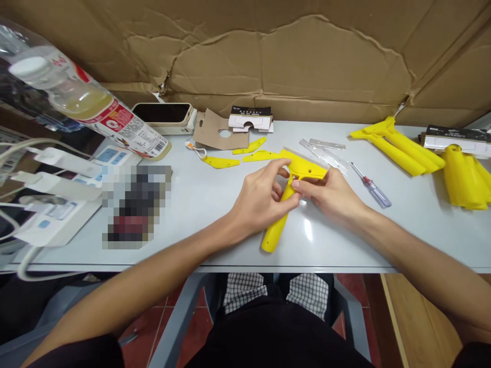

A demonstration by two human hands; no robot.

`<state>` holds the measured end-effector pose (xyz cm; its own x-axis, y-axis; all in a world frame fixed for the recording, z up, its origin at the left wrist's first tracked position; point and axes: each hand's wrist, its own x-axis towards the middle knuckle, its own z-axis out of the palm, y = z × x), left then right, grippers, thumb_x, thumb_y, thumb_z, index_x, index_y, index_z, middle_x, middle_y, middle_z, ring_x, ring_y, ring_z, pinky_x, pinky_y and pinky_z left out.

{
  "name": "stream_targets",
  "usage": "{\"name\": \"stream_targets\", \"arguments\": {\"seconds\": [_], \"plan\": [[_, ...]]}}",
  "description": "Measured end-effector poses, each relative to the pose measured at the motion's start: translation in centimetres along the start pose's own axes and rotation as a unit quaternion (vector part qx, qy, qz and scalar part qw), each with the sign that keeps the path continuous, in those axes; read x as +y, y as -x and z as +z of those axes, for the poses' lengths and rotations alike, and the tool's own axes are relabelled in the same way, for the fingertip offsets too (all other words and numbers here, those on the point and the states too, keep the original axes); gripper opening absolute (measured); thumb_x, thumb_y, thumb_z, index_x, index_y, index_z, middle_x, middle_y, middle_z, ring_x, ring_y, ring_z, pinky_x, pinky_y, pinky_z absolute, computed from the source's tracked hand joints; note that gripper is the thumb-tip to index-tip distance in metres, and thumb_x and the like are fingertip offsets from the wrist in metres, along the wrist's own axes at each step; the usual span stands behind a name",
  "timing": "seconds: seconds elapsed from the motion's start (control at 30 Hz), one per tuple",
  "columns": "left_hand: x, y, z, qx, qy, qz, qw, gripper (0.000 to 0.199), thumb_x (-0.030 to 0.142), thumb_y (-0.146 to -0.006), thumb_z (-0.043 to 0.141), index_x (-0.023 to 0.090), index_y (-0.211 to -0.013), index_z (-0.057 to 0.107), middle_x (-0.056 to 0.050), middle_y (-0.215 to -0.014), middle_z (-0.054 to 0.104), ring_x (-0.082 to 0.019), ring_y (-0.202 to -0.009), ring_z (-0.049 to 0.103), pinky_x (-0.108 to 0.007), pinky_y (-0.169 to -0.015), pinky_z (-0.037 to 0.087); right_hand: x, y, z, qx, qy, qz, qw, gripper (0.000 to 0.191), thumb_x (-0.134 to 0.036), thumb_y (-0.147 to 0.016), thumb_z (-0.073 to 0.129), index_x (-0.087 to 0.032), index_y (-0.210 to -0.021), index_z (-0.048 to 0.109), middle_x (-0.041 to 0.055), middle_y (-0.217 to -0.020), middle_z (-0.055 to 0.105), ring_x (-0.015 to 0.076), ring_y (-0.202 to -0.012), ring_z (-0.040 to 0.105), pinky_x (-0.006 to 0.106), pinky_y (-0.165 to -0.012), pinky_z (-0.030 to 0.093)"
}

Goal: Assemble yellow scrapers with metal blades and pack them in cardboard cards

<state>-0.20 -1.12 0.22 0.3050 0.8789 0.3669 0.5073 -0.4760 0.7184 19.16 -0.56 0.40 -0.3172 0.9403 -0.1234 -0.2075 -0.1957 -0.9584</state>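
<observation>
Both my hands hold one yellow plastic scraper (275, 232) above the table, its handle slanting down toward me. My left hand (257, 197) grips the upper handle, thumb and fingers wrapped round it. My right hand (337, 197) pinches the scraper just below its wide head, and its fingertips are partly hidden. A thin metallic strip shows along the head's far edge. To the right of my right hand lies a screwdriver (372, 188) with a clear handle. Behind it are flat transparent and metallic strips (326, 153). Several slim yellow pieces (221, 162) lie beyond my left hand.
More yellow scrapers (408, 148) and yellow handle parts (464, 179) lie at the right. Cut cardboard (218, 130), a small box (251, 118) and a phone (164, 112) are at the back. A drink bottle (115, 117) and power strip (57, 220) with cables occupy the left.
</observation>
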Motion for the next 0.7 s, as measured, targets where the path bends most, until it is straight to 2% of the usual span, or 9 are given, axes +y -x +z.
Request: {"name": "stream_targets", "arguments": {"seconds": [0.07,0.17,0.33,0.47,0.53,0.63,0.7], "plan": [[0.1,0.0,0.0,-0.004,0.006,-0.027,1.0,0.07,0.024,-0.081,0.079,0.019,-0.147,0.056,-0.004,-0.112,0.079,-0.009,-0.065,0.07,-0.025,-0.064,0.063,-0.1,0.0,0.0,0.009,0.001,0.002,1.0,0.038,-0.034,-0.077,0.098,-0.022,-0.108,0.08,0.0067,-0.109,0.082,0.0228,-0.095,0.076,0.041,-0.093,0.063],[0.1,0.0,-0.1,-0.01,-0.003,-0.025,1.0,0.075,0.025,-0.083,0.076,0.02,-0.154,0.053,-0.003,-0.11,0.08,-0.009,-0.061,0.068,-0.026,-0.066,0.062,-0.2,0.1,0.0,0.017,0.01,0.005,1.0,0.039,-0.037,-0.076,0.098,-0.021,-0.107,0.08,0.0077,-0.11,0.083,0.0237,-0.096,0.076,0.043,-0.096,0.063],[0.0,0.0,-0.1,-0.014,-0.05,0.015,0.999,0.062,0.026,-0.086,0.073,0.017,-0.147,0.064,-0.003,-0.104,0.082,-0.01,-0.061,0.065,-0.029,-0.067,0.059,-0.3,0.2,0.0,0.006,0.035,0.002,0.999,0.036,-0.041,-0.079,0.097,-0.023,-0.105,0.079,0.0084,-0.113,0.083,0.0266,-0.101,0.078,0.047,-0.102,0.062],[0.5,-0.1,-0.2,-0.035,-0.06,0.005,0.998,0.051,0.022,-0.084,0.068,0.017,-0.134,0.071,-0.001,-0.093,0.081,-0.011,-0.056,0.059,-0.029,-0.061,0.055,-0.8,0.2,0.5,0.003,0.067,0.015,0.998,0.042,-0.048,-0.076,0.097,-0.022,-0.104,0.079,0.0093,-0.115,0.084,0.0283,-0.105,0.079,0.049,-0.107,0.06],[0.8,-0.2,-0.2,-0.037,-0.059,-0.001,0.998,0.051,0.021,-0.084,0.067,0.016,-0.134,0.072,-0.003,-0.094,0.08,-0.013,-0.062,0.062,-0.031,-0.065,0.057,-1.2,0.3,0.8,0.007,0.083,0.009,0.997,0.044,-0.049,-0.075,0.097,-0.022,-0.105,0.078,0.0092,-0.116,0.084,0.0288,-0.106,0.078,0.05,-0.105,0.061],[0.9,-0.2,-0.1,-0.025,-0.05,0.005,0.998,0.06,0.019,-0.083,0.067,0.014,-0.143,0.067,-0.009,-0.109,0.079,-0.021,-0.089,0.072,-0.036,-0.08,0.062,-1.5,0.4,1.1,0.028,0.093,-0.011,0.995,0.043,-0.046,-0.074,0.098,-0.022,-0.105,0.078,0.0084,-0.115,0.084,0.0289,-0.107,0.078,0.048,-0.103,0.061],[0.9,-0.2,0.1,-0.02,-0.048,0.003,0.999,0.065,0.018,-0.083,0.068,0.013,-0.147,0.065,-0.01,-0.114,0.079,-0.021,-0.092,0.071,-0.037,-0.083,0.062,-1.5,0.5,1.2,0.037,0.089,-0.024,0.995,0.041,-0.043,-0.075,0.097,-0.022,-0.104,0.078,0.0082,-0.114,0.084,0.028,-0.107,0.078,0.047,-0.103,0.061]]}}
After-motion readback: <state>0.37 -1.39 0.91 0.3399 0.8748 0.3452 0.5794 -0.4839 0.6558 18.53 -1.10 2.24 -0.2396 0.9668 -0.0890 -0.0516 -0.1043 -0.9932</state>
